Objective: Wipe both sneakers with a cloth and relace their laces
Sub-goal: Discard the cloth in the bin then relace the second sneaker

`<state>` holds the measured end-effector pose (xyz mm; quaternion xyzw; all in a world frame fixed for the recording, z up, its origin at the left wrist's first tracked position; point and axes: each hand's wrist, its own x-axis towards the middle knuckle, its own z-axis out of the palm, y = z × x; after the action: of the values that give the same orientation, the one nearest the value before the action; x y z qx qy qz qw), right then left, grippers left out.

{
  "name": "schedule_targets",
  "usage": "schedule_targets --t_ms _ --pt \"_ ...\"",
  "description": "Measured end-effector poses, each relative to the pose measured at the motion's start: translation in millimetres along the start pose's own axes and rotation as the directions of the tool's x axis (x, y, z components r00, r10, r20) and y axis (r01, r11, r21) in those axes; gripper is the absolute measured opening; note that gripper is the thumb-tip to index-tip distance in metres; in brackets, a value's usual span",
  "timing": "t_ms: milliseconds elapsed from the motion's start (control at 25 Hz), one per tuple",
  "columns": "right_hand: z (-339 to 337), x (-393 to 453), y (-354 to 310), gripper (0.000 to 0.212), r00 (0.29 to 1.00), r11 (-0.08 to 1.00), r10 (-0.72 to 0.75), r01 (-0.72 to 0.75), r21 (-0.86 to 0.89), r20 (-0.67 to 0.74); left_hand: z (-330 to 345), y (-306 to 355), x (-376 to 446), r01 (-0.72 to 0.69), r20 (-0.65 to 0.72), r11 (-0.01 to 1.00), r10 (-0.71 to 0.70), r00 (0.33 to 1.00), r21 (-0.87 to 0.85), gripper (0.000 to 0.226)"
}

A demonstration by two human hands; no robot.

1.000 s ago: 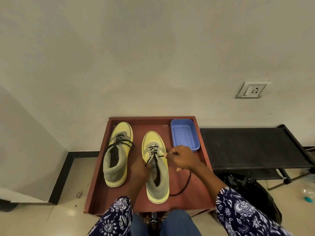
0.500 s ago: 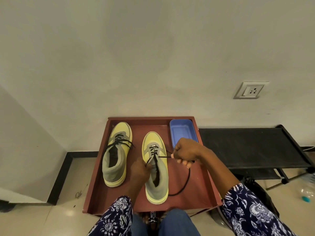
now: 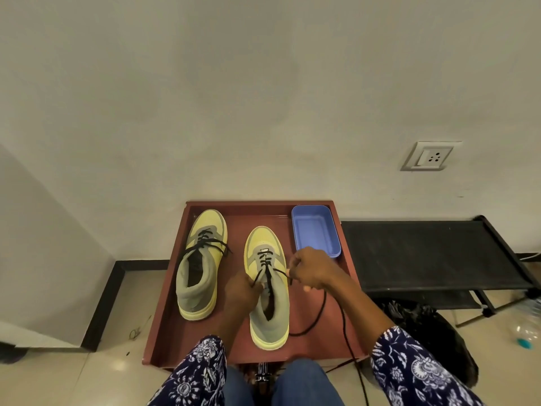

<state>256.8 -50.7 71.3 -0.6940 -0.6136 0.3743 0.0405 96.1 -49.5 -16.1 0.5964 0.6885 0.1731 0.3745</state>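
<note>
Two yellow and grey sneakers stand toes-away on a reddish-brown tray (image 3: 348, 276). The left sneaker (image 3: 202, 265) has its black lace threaded and lying loose across the tongue. The right sneaker (image 3: 268, 288) is partly laced. My left hand (image 3: 241, 291) pinches the left end of its black lace (image 3: 317, 315) beside the collar. My right hand (image 3: 311, 269) pinches the right end just right of the tongue; the slack trails down over the tray and off its front edge. No cloth is visible.
An empty blue plastic tub (image 3: 316, 231) sits at the tray's back right corner, just beyond my right hand. A black rack (image 3: 424, 253) stands to the right, with a dark bag (image 3: 424, 326) under it. The wall is directly behind the tray.
My right hand pulled the lace out to the right, then came back in toward the sneaker's tongue. My left hand stayed at the collar with its lace end.
</note>
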Motion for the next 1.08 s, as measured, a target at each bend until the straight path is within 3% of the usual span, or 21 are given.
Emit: schedule_targets --t_ms 280,640,880,1080 --pt "80.4 -3.4 8.1 0.039 0.984 0.991 0.133 -0.136 -0.015 -0.115 -2.0 -2.8 0.5 0.033 -0.004 0.996 -0.034 0.999 -0.082 0.043" --pt "89.3 3.6 11.2 0.03 0.969 0.983 0.176 -0.163 0.086 -0.174 -11.1 1.4 1.0 0.031 0.096 0.999 -0.029 0.995 -0.016 0.038" --pt "85.7 5.7 12.5 0.028 0.971 0.985 0.171 -0.163 0.058 -0.166 -22.5 5.5 -14.1 0.124 0.157 0.965 -0.089 0.984 -0.231 0.018" --pt "85.1 5.0 12.6 0.028 0.971 0.986 0.167 -0.161 0.045 -0.169 -42.9 14.0 -28.0 0.161 0.209 0.915 -0.087 0.974 -0.37 0.027"
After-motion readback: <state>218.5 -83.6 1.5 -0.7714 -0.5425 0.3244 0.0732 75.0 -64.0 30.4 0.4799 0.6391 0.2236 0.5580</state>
